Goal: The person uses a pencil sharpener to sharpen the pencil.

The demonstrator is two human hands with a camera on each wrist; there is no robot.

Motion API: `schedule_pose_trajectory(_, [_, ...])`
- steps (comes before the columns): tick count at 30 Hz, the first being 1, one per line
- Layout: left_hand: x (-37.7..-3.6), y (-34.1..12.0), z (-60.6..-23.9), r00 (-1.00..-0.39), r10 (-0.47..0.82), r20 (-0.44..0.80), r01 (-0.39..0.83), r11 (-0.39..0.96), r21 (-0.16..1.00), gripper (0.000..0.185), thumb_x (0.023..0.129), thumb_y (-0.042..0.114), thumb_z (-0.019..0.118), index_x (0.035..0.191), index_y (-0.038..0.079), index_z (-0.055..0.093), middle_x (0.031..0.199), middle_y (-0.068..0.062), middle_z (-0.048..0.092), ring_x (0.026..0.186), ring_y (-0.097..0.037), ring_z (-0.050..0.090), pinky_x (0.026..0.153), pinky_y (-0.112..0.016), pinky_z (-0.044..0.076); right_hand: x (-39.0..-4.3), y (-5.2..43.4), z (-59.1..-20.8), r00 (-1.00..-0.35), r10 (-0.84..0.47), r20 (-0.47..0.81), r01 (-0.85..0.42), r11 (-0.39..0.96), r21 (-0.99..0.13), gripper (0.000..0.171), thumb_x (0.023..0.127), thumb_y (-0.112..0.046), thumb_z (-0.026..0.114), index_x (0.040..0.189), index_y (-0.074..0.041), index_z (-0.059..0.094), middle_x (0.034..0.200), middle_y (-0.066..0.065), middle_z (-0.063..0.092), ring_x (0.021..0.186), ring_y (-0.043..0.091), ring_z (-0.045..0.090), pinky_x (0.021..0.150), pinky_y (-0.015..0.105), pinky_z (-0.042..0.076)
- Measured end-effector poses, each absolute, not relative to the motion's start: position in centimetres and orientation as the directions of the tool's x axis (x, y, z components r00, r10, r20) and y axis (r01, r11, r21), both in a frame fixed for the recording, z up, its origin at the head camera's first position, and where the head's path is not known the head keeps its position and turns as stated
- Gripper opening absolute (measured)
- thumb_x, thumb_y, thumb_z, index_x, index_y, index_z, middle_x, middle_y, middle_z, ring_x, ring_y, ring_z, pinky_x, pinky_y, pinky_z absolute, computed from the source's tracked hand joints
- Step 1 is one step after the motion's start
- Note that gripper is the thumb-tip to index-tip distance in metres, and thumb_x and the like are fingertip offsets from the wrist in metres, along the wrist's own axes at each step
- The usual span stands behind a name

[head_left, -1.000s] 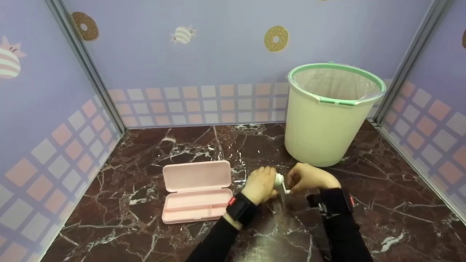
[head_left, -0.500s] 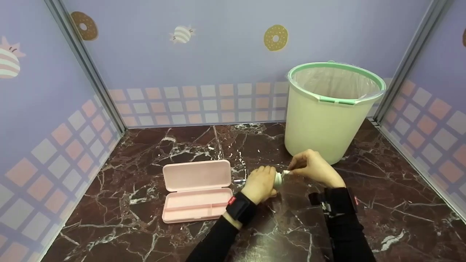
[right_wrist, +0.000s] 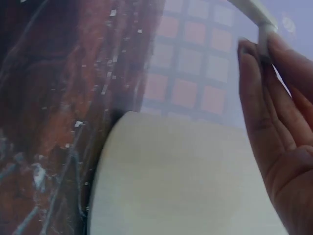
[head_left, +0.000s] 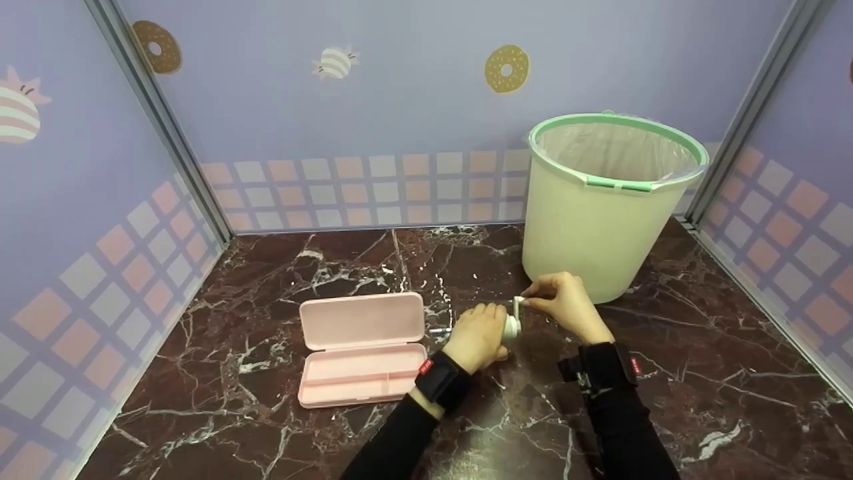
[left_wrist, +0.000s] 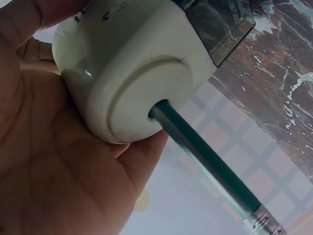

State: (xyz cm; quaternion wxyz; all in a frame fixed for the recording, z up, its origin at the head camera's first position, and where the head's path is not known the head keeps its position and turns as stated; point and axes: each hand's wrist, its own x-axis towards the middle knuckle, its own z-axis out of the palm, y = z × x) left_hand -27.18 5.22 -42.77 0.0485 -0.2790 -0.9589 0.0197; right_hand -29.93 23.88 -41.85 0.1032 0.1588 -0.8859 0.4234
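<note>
My left hand wraps around a white crank pencil sharpener and holds it on the table. A green pencil with a metal ferrule sticks into the round hole in the sharpener's front; in the head view its end pokes out left of the hand. A dark see-through shavings drawer shows on the sharpener's side. With thumb and fingertips, my right hand pinches the knob of the white crank handle, which points up and away. Most of the sharpener's body is hidden under my left hand in the head view.
Left of my hands lies an opened pink pencil case, its lid leaning back. A tall pale bin with a green rim and a clear liner stands behind my right hand. Patterned walls enclose the marble table.
The crank handle has swung from pointing down toward me to pointing away, carried round by my right hand. My left hand, the sharpener and the pencil stay in place.
</note>
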Motion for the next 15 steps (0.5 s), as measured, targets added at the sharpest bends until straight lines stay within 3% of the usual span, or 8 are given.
schedule_pose_trajectory(6, [-27.1, 5.1, -42.8, -0.836, 0.540, 0.097, 0.535, 0.842, -0.075, 0.066, 0.079, 0.043, 0.078, 0.128, 0.007, 0.052, 0.119, -0.005, 0.061, 0.111, -0.020, 0.058, 0.097, -0.031, 0.049, -30.3, 23.5, -42.5, -0.919, -0.164, 0.359, -0.379, 0.614, -0.692, 0.005, 0.080, -0.005, 0.078, 0.084, -0.004, 0.076, 0.086, 0.012, 0.076, 0.079, 0.021, 0.072, 0.067, 0.018, 0.053])
schedule_pose_trajectory(10, [-27.0, 4.9, -42.8, -0.824, 0.552, 0.123, 0.545, 0.834, -0.090, 0.065, 0.078, 0.043, 0.078, 0.126, 0.007, 0.052, 0.117, -0.005, 0.062, 0.108, -0.020, 0.059, 0.096, -0.030, 0.050, -30.8, 23.1, -43.4, -0.907, -0.162, 0.388, -0.390, 0.669, -0.633, 0.005, 0.078, -0.002, 0.078, 0.080, -0.004, 0.075, 0.084, 0.011, 0.075, 0.078, 0.023, 0.070, 0.070, 0.026, 0.054])
schedule_pose_trajectory(15, [-26.9, 4.9, -42.8, -0.810, 0.567, 0.149, 0.562, 0.823, -0.080, 0.065, 0.078, 0.041, 0.079, 0.126, 0.006, 0.053, 0.114, -0.006, 0.063, 0.106, -0.021, 0.059, 0.094, -0.031, 0.051, -31.2, 22.9, -44.9, -0.909, -0.236, 0.344, -0.401, 0.721, -0.566, 0.008, 0.075, 0.002, 0.077, 0.074, -0.003, 0.072, 0.078, 0.010, 0.074, 0.073, 0.021, 0.066, 0.070, 0.034, 0.053])
